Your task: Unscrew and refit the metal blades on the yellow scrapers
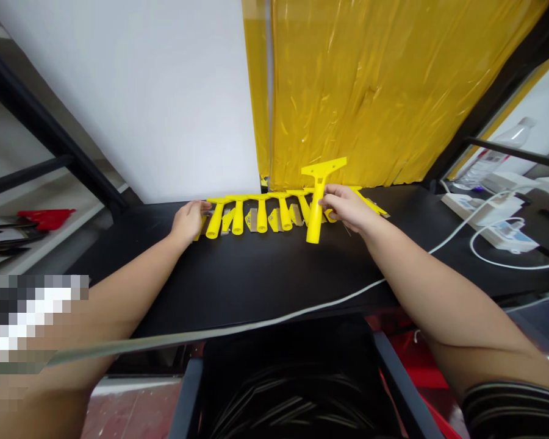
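Observation:
My right hand (345, 206) grips a yellow plastic scraper handle (319, 189), held upright above the black tabletop with its wide flat head at the top. A row of similar yellow scraper handles (262, 216) lies side by side along the back of the table, heads toward the wall. Between them sit small yellow and brown pieces (273, 219), too small to make out. My left hand (190, 221) rests at the row's left end, fingers curled together beside the leftmost handle (215, 221). A yellow piece shows under its fingertips; what it holds is partly hidden.
Behind the row stand a white panel (165, 91) and a yellow film-covered panel (348, 91). A white cable (274, 320) crosses the table's front. Power strips (494, 225) and a clear bottle (496, 152) are at right. Shelving with a red item (46, 218) is at left.

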Demonstrator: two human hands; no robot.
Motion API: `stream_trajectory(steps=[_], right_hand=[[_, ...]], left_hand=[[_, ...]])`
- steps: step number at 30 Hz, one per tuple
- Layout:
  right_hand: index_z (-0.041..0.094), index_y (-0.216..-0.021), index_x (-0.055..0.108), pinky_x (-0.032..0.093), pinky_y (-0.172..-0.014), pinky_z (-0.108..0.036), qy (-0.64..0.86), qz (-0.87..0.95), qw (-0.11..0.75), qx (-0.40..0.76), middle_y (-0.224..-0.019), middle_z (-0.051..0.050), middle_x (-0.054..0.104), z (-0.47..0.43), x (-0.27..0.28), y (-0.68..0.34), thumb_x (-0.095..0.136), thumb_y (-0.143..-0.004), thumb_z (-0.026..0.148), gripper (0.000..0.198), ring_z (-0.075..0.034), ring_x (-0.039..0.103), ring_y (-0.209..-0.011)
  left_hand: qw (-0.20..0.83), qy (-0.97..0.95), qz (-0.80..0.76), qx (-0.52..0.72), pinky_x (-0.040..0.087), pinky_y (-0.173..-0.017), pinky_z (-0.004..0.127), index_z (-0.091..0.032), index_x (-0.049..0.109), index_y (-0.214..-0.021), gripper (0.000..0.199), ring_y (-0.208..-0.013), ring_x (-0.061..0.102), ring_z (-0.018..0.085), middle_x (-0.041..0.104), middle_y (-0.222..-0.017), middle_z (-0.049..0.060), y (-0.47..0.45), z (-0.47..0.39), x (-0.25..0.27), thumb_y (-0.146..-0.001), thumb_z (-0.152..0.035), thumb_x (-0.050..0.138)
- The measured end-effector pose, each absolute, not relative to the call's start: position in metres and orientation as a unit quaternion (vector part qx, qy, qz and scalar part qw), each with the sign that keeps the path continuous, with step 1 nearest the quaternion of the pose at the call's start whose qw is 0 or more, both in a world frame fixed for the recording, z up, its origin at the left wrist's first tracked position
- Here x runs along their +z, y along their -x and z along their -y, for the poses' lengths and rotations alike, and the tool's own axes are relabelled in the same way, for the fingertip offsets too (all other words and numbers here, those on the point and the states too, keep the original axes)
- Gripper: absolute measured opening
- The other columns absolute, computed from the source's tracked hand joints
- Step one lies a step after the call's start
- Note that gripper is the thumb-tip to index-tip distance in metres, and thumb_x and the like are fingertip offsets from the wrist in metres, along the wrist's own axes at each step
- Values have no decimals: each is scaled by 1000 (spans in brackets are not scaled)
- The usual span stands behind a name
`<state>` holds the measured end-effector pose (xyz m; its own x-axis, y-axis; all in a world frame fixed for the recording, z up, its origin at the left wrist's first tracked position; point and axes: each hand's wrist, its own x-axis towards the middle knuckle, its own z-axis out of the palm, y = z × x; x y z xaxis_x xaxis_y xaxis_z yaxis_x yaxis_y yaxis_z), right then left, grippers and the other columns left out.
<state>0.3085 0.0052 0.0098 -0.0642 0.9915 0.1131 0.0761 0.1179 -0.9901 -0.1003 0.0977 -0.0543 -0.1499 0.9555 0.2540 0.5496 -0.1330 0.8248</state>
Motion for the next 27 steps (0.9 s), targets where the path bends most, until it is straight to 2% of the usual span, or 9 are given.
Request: stream_trajectory(steps=[5, 8, 10, 12, 15, 17, 21, 24, 27], right_hand=[[17, -79, 63, 17, -40, -19, 475, 560, 494, 466, -68, -1, 54, -5, 11, -308, 63, -67, 15, 13, -9, 43, -53], [18, -79, 62, 18, -40, -19, 477, 558, 495, 465, -68, -1, 54, -4, 11, -307, 64, -68, 14, 12, -9, 43, -53], [18, -78, 61, 18, -39, -19, 481, 558, 494, 462, -68, -1, 55, -4, 11, -308, 64, -68, 13, 11, -9, 43, -53], [18, -78, 61, 19, -39, -18, 484, 559, 493, 458, -68, -2, 55, -5, 11, -309, 64, -69, 12, 11, -10, 46, -54], [17, -79, 62, 19, -39, -17, 483, 560, 495, 457, -69, -2, 55, -5, 11, -310, 64, -69, 13, 12, -10, 48, -56], [17, -80, 62, 19, -39, -17, 481, 561, 496, 457, -70, -2, 56, -5, 11, -310, 63, -69, 13, 12, -9, 48, -56], [17, -80, 63, 20, -39, -17, 481, 566, 493, 453, -71, -2, 57, -5, 11, -309, 63, -69, 13, 12, -9, 48, -55], [17, -81, 63, 21, -39, -16, 483, 568, 490, 451, -72, -2, 57, -4, 11, -309, 63, -68, 13, 13, -9, 49, -57], [17, -82, 64, 22, -39, -16, 487, 572, 486, 447, -72, -2, 57, -4, 11, -310, 62, -69, 14, 14, -10, 52, -59]], left_hand=[[318, -540, -573, 528, 56, -105, 38, -12, 66, -101, 43, -111, 73, 24, 76, -116, 18, 96, -99, -55, -104, -39, 33], [295, -544, -584, 526, 56, -103, 36, -12, 67, -106, 42, -114, 71, 23, 74, -120, 16, 105, -103, -52, -103, -38, 35], [246, -582, -621, 464, 58, -98, 34, -13, 67, -112, 39, -112, 70, 23, 73, -122, 14, 117, -104, -46, -99, -37, 40], [223, -631, -657, 346, 59, -90, 32, -15, 67, -117, 37, -106, 71, 22, 73, -120, 11, 132, -101, -36, -93, -35, 47], [245, -643, -681, 251, 60, -77, 34, -15, 70, -107, 35, -81, 71, 22, 74, -99, 8, 152, -87, -18, -77, -33, 64], [285, -652, -673, 201, 61, -73, 35, -16, 70, -103, 38, -74, 71, 21, 74, -89, 5, 161, -75, -7, -70, -35, 71], [354, -678, -637, 95, 62, -82, 35, -17, 70, -95, 41, -84, 74, 20, 78, -90, 4, 167, -59, 3, -61, -39, 79], [331, -692, -639, 58, 60, -85, 35, -17, 72, -94, 45, -85, 76, 22, 81, -89, 5, 167, -60, 3, -55, -37, 79], [295, -705, -643, 52, 59, -86, 35, -17, 74, -93, 42, -86, 77, 24, 82, -90, 5, 166, -64, 0, -55, -37, 77]])
